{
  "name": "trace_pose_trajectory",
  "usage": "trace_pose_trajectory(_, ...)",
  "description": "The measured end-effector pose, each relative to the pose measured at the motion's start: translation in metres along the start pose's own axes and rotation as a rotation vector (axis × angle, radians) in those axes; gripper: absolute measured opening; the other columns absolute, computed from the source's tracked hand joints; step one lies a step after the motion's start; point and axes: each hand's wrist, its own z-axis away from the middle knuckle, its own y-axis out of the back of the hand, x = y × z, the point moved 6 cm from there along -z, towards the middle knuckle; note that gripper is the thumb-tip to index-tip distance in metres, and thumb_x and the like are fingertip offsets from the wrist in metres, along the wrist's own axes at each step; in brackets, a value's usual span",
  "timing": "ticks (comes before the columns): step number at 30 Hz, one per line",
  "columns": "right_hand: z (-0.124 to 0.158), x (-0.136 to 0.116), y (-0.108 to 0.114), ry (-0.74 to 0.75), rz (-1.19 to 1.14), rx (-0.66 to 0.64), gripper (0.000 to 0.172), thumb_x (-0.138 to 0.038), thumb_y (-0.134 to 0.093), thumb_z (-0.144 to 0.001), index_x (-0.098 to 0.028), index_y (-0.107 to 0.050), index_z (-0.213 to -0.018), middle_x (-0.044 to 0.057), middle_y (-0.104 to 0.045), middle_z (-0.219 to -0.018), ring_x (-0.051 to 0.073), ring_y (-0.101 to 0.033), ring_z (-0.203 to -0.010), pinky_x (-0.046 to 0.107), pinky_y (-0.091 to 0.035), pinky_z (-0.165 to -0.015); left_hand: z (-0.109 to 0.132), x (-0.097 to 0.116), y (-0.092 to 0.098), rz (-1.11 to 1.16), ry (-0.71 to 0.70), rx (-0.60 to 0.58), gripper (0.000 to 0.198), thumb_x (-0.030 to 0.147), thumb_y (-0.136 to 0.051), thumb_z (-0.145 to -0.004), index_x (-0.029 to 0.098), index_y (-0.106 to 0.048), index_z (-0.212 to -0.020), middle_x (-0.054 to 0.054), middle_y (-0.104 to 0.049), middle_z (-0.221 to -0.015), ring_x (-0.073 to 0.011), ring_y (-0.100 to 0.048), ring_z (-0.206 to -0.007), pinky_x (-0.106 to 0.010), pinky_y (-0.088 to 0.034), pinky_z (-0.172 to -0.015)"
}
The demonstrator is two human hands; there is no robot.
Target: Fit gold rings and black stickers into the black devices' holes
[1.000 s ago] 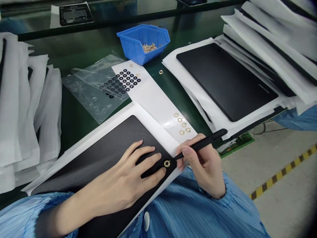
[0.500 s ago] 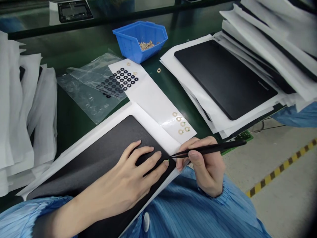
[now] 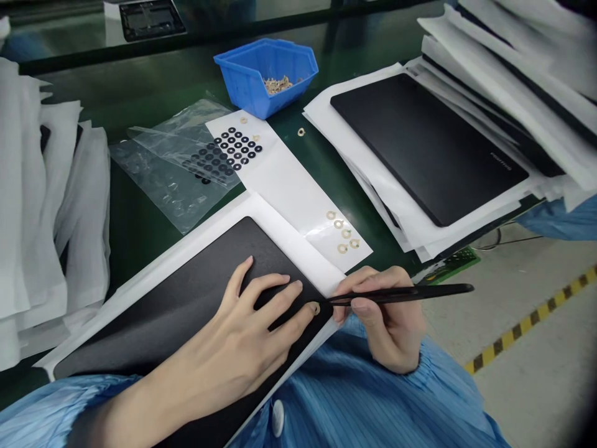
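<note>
My left hand [image 3: 254,326] lies on a black laptop lid [image 3: 200,286] with its fingers spread, the tip of one finger touching a small pale ring-shaped sticker [image 3: 316,308] near the lid's corner. Black tweezers [image 3: 420,292] are gripped in my right hand [image 3: 389,317], which is closed around them at the lid's right edge. Their tips point left and reach the lid close beside the sticker. White foam sheeting [image 3: 280,230] lies beneath the lid. Beyond it is a white sticker sheet [image 3: 289,186] bearing black rings and several pale rings.
A blue bin [image 3: 265,81] with small pale pieces stands behind the sheet. Clear plastic film [image 3: 172,174] lies to its left. At right, another black lid [image 3: 429,149] rests on white sheets beside a tall stack [image 3: 522,81]. Wrapped panels [image 3: 56,211] stand at left.
The tweezers have tilted closer to level, their tips slightly lower and to the right. At my left fingertip a pale ring now shows where a green spot was visible. My left hand stays nearly in place.
</note>
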Motion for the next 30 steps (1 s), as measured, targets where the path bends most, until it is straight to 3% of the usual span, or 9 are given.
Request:
trace_pose_trajectory(5,-0.002,-0.002,-0.001,0.038,0.034,0.041,0.007,-0.017,-0.053,-0.089,-0.022,-0.051,-0.093,0.002,-0.061,-0.076,0.012,-0.058,-0.05,0.027,-0.049,-0.042,0.003,-0.005,0.003,0.076,0.036,0.074,0.031,0.015,-0.051,-0.091,0.016,-0.055,-0.121,-0.008,-0.057,-0.121,-0.0256,-0.045,-0.118,-0.058,-0.021,-0.111)
trace_pose_trajectory(10,0.002,-0.003,-0.004,-0.02,-0.024,0.018,0.001,-0.022,-0.052,-0.091,-0.024,-0.053,-0.091,0.001,-0.06,-0.068,0.012,-0.056,-0.045,0.026,-0.048,-0.038,0.0,-0.01,0.007,0.141,0.098,0.128,0.024,0.011,-0.049,-0.091,0.014,-0.056,-0.114,-0.008,-0.06,-0.116,-0.021,-0.047,-0.116,-0.052,-0.022,-0.113)
trace_pose_trajectory(13,-0.012,-0.021,0.006,0.029,0.035,0.022,0.004,-0.026,-0.05,-0.092,-0.025,-0.054,-0.092,0.001,-0.061,-0.068,0.012,-0.056,-0.043,0.026,-0.047,-0.034,0.0,-0.012,0.008,0.13,0.094,0.136,0.023,0.011,-0.048,-0.092,0.014,-0.056,-0.113,-0.008,-0.06,-0.115,-0.0214,-0.047,-0.115,-0.053,-0.022,-0.112)
trace_pose_trajectory(16,-0.059,-0.063,0.019,0.259,0.298,-0.036,0.004,-0.026,-0.056,-0.089,-0.027,-0.057,-0.092,0.0,-0.064,-0.072,0.015,-0.062,-0.054,0.029,-0.053,-0.046,0.001,-0.012,0.008,0.117,0.064,0.136,0.022,0.012,-0.046,-0.092,0.014,-0.056,-0.112,-0.01,-0.059,-0.115,-0.0229,-0.047,-0.115,-0.056,-0.026,-0.109)
trace_pose_trajectory(19,-0.139,-0.094,0.024,0.395,0.67,-0.006,0.014,-0.028,-0.051,-0.09,-0.021,-0.063,-0.085,-0.002,-0.062,-0.075,0.01,-0.065,-0.063,0.026,-0.05,-0.058,0.001,-0.012,0.008,0.096,0.061,0.122,0.022,0.012,-0.043,-0.093,0.015,-0.058,-0.11,-0.01,-0.059,-0.114,-0.0232,-0.048,-0.112,-0.056,-0.03,-0.106)
trace_pose_trajectory(21,-0.198,-0.098,0.016,0.437,0.639,-0.031,0.021,-0.039,-0.049,-0.089,-0.021,-0.058,-0.096,-0.006,-0.064,-0.077,0.01,-0.067,-0.065,0.022,-0.048,-0.059,-0.001,-0.011,0.007,0.076,0.062,0.108,0.023,0.013,-0.042,-0.093,0.016,-0.058,-0.11,-0.009,-0.059,-0.113,-0.0233,-0.049,-0.11,-0.056,-0.031,-0.104)
trace_pose_trajectory(24,-0.275,-0.076,-0.004,0.431,0.698,0.008,0.038,-0.033,-0.043,-0.088,-0.003,-0.05,-0.111,0.001,-0.068,-0.095,0.008,-0.068,-0.074,0.015,-0.044,-0.061,-0.004,-0.016,0.009,0.034,0.028,0.085,0.026,0.015,-0.043,-0.093,0.017,-0.058,-0.113,-0.009,-0.059,-0.115,-0.0235,-0.048,-0.111,-0.051,-0.035,-0.102)
trace_pose_trajectory(27,-0.32,-0.036,-0.027,0.326,0.791,-0.126,0.025,-0.017,-0.042,-0.089,0.001,-0.051,-0.103,0.006,-0.069,-0.095,0.013,-0.069,-0.082,0.019,-0.046,-0.068,-0.005,-0.045,0.024,-0.055,0.066,0.18,0.024,0.019,-0.045,-0.092,0.017,-0.061,-0.109,-0.009,-0.059,-0.116,-0.0242,-0.044,-0.115,-0.043,-0.039,-0.099)
trace_pose_trajectory(30,-0.335,-0.016,-0.035,0.259,0.857,-0.137,0.025,-0.011,-0.041,-0.091,0.001,-0.045,-0.112,0.011,-0.069,-0.095,0.014,-0.068,-0.08,0.026,-0.05,-0.077,0.007,-0.106,0.049,-0.168,0.417,0.354,0.02,0.023,-0.046,-0.091,0.016,-0.061,-0.102,-0.008,-0.059,-0.11,-0.0226,-0.047,-0.109,-0.04,-0.039,-0.098)
